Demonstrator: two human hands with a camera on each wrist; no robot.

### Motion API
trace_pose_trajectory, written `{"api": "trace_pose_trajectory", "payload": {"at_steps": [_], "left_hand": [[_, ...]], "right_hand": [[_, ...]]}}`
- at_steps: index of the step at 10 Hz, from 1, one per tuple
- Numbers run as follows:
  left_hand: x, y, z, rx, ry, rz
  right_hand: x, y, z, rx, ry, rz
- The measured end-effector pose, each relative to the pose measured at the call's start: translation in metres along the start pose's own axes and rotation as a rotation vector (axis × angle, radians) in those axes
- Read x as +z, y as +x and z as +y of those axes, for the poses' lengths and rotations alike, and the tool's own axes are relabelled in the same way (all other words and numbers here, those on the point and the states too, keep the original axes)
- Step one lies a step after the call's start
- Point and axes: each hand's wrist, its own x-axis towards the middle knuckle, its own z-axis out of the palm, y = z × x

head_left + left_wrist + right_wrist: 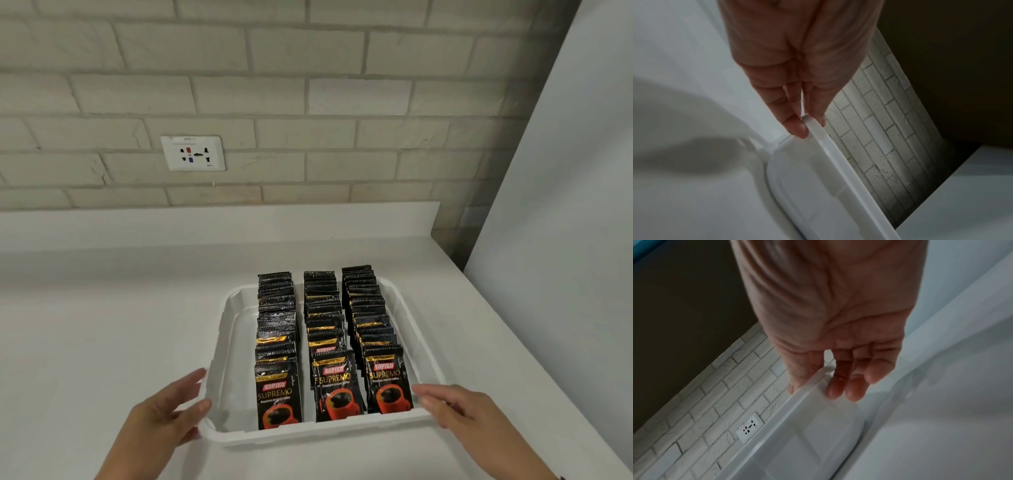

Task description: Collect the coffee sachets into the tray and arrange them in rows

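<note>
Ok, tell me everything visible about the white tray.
The white tray looks like thin, slightly translucent plastic: roughly square, shallow, with rounded corners and a flat out-turned rim. It sits level on the white counter near the brick wall. Three rows of black coffee sachets stand upright inside, leaving its left strip bare. The left hand touches its near-left corner and the right hand its near-right corner, each with the thumb over the rim and fingers outside.

Both hands, left hand (164,407) and right hand (455,407), are flanking the white tray (222,329) where coffee sachets (322,342) are standing in three rows.
</note>
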Motion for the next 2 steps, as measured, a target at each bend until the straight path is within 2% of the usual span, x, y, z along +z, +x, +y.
{"api": "trace_pose_trajectory", "payload": {"at_steps": [1, 2], "left_hand": [[0.0007, -0.0005, 0.0005, -0.016, -0.086, 0.012], [0.0005, 0.0034, -0.0033, -0.033, -0.071, 0.029]], "right_hand": [[-0.0009, -0.0019, -0.0051, 0.005, -0.036, -0.017], [-0.001, -0.0009, -0.0084, 0.026, -0.09, -0.027]]}}
